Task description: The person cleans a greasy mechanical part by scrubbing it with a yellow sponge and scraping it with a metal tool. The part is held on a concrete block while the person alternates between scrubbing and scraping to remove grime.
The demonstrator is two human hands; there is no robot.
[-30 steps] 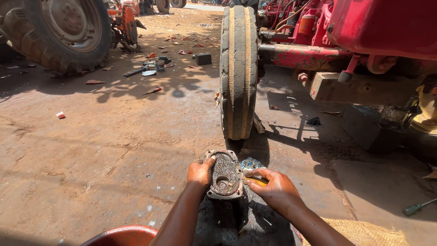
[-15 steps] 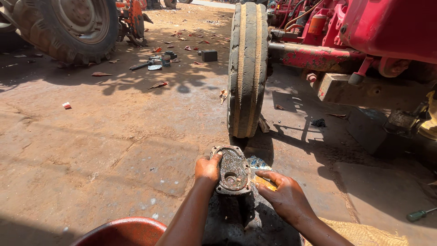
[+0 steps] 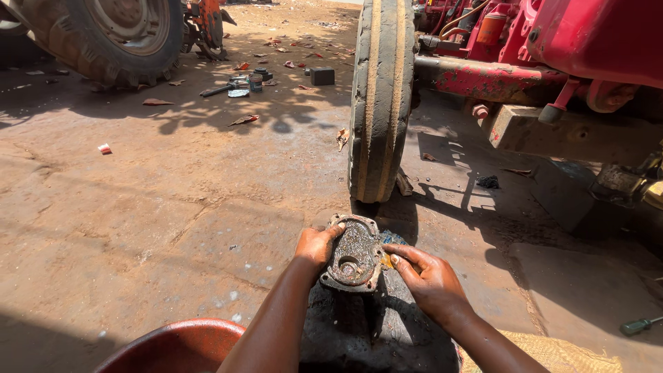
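Little had changed over the last second: my left hand (image 3: 316,245) stayed clamped on the left rim of the cover plate (image 3: 353,254), a greasy, rusty metal casting with bolt ears and a round boss low in its face. Compared with a second ago the plate sat more upright and nearer the middle of my view, but most of that shift looked like my head tilting, since the tyre (image 3: 382,97) slid across the view too. My right hand (image 3: 429,280) remained curled against the plate's right edge, fingers closed on a small yellow object (image 3: 387,261); I could not tell what it was. The plate rested on a dark oily block (image 3: 373,331) between my forearms, just short of the tyre of the red tractor (image 3: 552,62). A red basin (image 3: 173,345) sat at lower left, sacking (image 3: 552,352) at lower right, a screwdriver (image 3: 639,324) on the ground at far right, and cans and tools (image 3: 242,84) lay well apart near the big rear wheel (image 3: 103,34). I judged the grip steady, work on the plate's face ongoing, with no part freed.
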